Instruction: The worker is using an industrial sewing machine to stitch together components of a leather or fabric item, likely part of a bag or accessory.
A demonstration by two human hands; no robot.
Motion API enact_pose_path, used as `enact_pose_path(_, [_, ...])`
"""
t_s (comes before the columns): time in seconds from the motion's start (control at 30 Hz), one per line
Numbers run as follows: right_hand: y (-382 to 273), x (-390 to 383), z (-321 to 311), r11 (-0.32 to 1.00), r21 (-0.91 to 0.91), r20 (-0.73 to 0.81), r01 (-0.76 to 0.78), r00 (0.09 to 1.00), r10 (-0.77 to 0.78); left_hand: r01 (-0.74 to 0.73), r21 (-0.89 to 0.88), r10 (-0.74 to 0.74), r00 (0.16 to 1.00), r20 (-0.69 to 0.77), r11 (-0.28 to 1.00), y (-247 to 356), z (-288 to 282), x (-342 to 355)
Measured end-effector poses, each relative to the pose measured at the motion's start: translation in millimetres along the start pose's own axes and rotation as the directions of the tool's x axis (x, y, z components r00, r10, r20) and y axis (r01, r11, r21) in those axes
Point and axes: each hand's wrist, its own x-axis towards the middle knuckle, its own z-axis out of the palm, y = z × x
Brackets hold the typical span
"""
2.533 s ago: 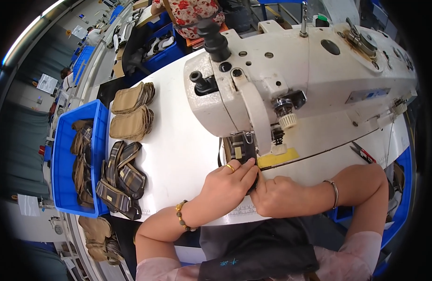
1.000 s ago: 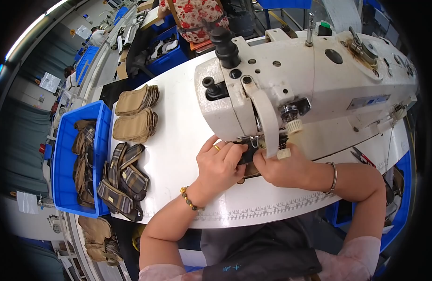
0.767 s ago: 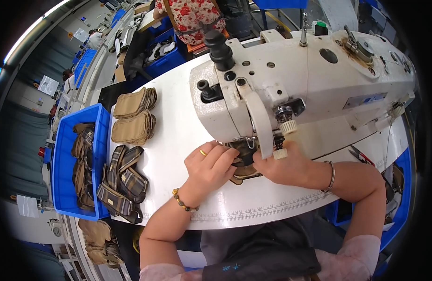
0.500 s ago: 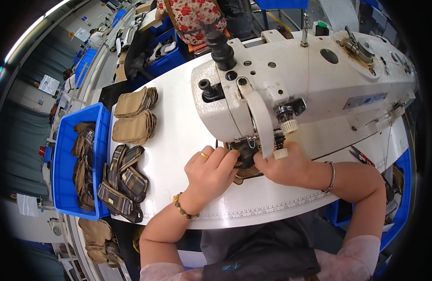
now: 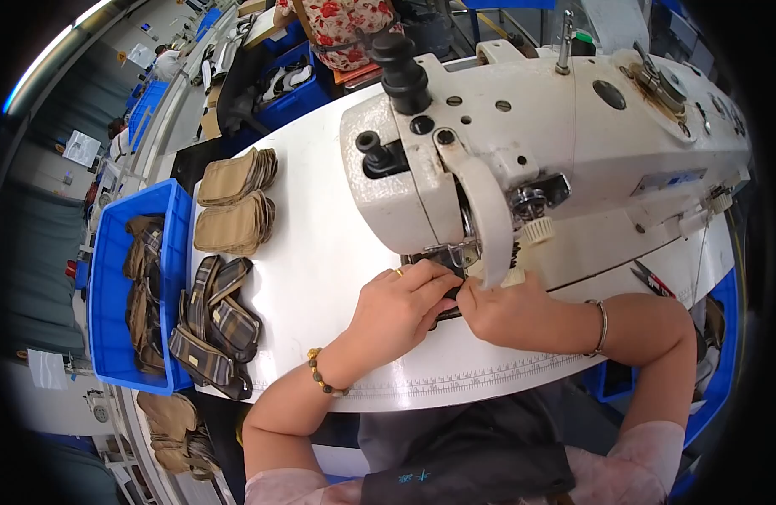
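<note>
A white industrial sewing machine (image 5: 455, 168) stands over the white table. Under its needle area lies a dark fabric piece (image 5: 445, 318), mostly covered by my hands. My left hand (image 5: 403, 307) has its fingers closed at the left edge of this fabric, a gold ring on one finger. My right hand (image 5: 501, 311) pinches the fabric's right side, right beside the machine's presser area. The two hands nearly meet at the fingertips. What exactly lies beneath the presser foot is hidden by fingers and machine parts.
Two stacks of tan fabric pieces (image 5: 234, 223) and a plaid sewn bundle (image 5: 219, 324) lie left on the table. A blue bin (image 5: 110, 295) of similar pieces stands beyond. Red-handled snips (image 5: 655, 279) lie at right. A person in floral clothing (image 5: 341, 29) sits ahead.
My left hand has shifted right and closer to my right hand. Less of the fabric shows between them. The whole view has moved slightly.
</note>
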Motion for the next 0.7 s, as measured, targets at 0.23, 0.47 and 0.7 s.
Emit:
enact_pose_path(0.23, [-10.9, -6.1, -14.2, 0.998, 0.032, 0.145, 0.052, 0.988, -0.057, -0.061, -0.016, 0.059, 0.995, -0.078, 0.998, -10.9, 5.3, -0.8])
enact_pose_path(0.47, [-11.6, -3.6, -16.4, 0.985, 0.174, 0.159, -0.008, 0.987, -0.020, -0.037, -0.010, 0.036, 0.998, -0.047, 0.999, -9.7, 5.9, -0.1])
enact_pose_path(0.7, [-12.7, -3.6, -13.9, 0.985, 0.171, 0.147, -0.007, 0.989, -0.019, -0.082, 0.017, 0.083, 0.994, -0.075, 0.996, -9.2, 8.8, 0.5])
